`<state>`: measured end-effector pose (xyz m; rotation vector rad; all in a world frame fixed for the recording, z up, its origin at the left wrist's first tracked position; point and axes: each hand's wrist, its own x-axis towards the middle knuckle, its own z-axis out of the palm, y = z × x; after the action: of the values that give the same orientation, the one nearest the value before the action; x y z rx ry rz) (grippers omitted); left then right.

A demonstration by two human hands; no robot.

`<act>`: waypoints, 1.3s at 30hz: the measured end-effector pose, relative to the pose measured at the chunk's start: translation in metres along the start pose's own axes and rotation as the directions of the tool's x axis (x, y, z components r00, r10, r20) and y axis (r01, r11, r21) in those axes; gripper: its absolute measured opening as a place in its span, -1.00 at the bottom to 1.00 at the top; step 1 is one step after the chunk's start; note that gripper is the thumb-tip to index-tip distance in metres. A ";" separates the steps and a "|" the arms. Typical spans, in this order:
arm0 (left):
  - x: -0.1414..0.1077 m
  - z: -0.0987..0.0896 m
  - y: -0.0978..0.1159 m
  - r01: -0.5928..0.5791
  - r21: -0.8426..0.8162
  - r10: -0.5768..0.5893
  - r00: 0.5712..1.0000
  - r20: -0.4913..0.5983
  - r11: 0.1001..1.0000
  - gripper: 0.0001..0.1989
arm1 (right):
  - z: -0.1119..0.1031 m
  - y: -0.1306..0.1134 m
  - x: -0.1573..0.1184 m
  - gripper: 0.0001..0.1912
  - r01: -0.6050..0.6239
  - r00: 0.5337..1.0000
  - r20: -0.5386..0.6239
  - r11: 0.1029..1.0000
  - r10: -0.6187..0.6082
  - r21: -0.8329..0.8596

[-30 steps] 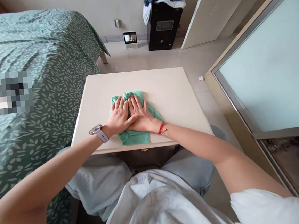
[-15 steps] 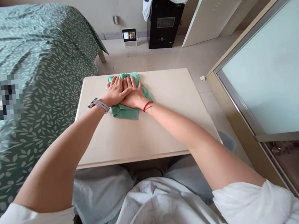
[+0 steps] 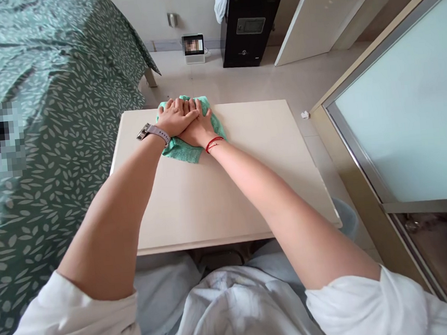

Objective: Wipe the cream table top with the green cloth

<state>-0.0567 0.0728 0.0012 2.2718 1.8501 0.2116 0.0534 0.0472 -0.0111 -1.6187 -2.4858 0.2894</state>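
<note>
A green cloth [image 3: 183, 153] lies at the far edge of the cream table [image 3: 211, 205], its far part reaching over that edge. Flat on top of it rests my right hand [image 3: 199, 130], fingers stretched forward, a red string bracelet at the wrist. My left hand [image 3: 176, 118] lies partly over the right one, its fingers extended and its thumb across the back of the right hand. A watch with a pale strap [image 3: 157, 132] is on my left wrist. The hands hide the middle of the cloth.
To the left stands a bed with a green leaf-patterned cover [image 3: 95, 90]. Beyond the table are a small screen device [image 3: 194, 50] on the floor and a black cabinet [image 3: 247, 35] topped with clothes. A frosted sliding door [image 3: 405, 99] and a bin [image 3: 346, 217] are at the right.
Both hands and the cloth have slid forward a little, so the cloth now reaches past the table's far edge. The view has also shifted slightly.
</note>
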 end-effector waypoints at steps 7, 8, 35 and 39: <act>-0.023 -0.002 0.006 0.041 -0.057 -0.041 0.999 -0.005 0.998 -0.16 | -0.007 -0.007 -0.012 0.00 -0.099 0.994 0.045 0.995 0.100 -0.018; -0.027 -0.002 0.007 0.049 -0.057 -0.050 0.999 -0.003 0.997 -0.16 | -0.008 -0.008 -0.017 0.00 -0.095 0.994 0.047 0.995 0.095 -0.016; -0.290 0.029 0.048 0.006 -0.123 -0.011 0.999 -0.040 0.992 -0.14 | 0.016 -0.097 -0.261 -0.09 0.019 0.998 0.066 0.999 -0.017 -0.031; -0.289 0.028 0.044 -0.012 -0.138 0.010 1.000 -0.017 0.990 -0.15 | 0.019 -0.099 -0.257 -0.05 0.033 0.995 0.099 0.999 -0.030 -0.032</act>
<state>-0.0671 -0.2208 -0.0101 2.1941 1.7720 0.3497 0.0644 -0.2285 -0.0123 -1.6138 -2.5998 0.3334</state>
